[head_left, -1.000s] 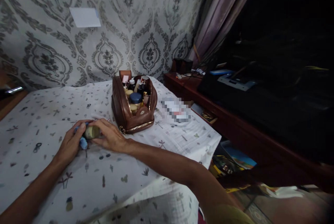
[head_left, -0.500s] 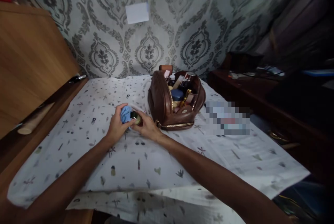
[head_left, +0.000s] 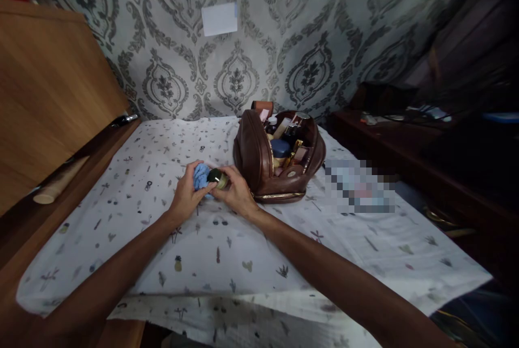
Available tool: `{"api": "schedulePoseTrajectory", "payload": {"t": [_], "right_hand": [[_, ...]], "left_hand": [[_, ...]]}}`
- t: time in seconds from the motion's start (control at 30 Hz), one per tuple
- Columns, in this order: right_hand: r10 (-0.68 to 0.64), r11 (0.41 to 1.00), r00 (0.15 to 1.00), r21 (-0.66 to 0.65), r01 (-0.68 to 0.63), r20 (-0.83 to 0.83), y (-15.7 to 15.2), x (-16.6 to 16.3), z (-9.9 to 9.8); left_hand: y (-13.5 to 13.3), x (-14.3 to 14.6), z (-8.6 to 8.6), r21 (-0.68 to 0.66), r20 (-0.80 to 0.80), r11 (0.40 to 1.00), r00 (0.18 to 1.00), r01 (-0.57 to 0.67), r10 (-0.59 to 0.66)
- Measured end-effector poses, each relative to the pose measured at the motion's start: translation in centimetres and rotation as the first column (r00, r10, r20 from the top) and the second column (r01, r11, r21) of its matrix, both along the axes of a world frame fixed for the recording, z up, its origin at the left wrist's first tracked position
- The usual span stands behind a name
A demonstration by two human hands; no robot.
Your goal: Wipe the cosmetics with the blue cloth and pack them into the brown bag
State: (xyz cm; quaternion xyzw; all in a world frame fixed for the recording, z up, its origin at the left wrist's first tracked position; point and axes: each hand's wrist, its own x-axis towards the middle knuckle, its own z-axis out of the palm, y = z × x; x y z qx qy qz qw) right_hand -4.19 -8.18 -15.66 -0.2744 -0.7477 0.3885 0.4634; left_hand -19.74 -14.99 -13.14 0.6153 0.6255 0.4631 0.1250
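While the brown leather toiletry bag (head_left: 253, 148) stands open on the patterned cloth (head_left: 247, 245), its unzipped mouth shows a tight load: a round jar with a blue lid (head_left: 280, 148), a small bottle with a white cap (head_left: 272, 120) and several upright containers, some with gold-coloured parts. Gold-toned zipper teeth edge the opening, and a second zipper runs along the base.

To the left of the bag and near it, the small jar (head_left: 218, 176) is held just above the cloth, between both hands. It has a glossy dark green end and a paler, yellowish-green side, and lies tilted. The right hand (head_left: 238, 192) grips it with thumb and fingers; the left hand (head_left: 188, 191) is closed around a crumpled light blue rag (head_left: 201, 176) pressed against the dark end.

Fingers cover part of the jar, and any label on it cannot be read. The bag's deeper contents are hidden, a flat object (head_left: 359, 186) to its right is pixelated, and the dark furniture (head_left: 389, 140) beyond fades into shadow.
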Motion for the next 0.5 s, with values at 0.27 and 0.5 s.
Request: {"api": "schedulePoseTrajectory", "payload": {"t": [0.27, 0.5], "right_hand": [[-0.002, 0.997, 0.999, -0.076, 0.005, 0.036, -0.28, -0.07, -0.02], [0.164, 0.806, 0.94, -0.509, -0.302, -0.298, -0.64, -0.41, 0.74]], "left_hand": [[0.12, -0.09, 0.1, -0.026, 0.004, 1.0, 1.0, -0.001, 0.001], [0.22, -0.63, 0.22, 0.036, 0.125, 0.999, 0.992, -0.019, 0.014]]}}
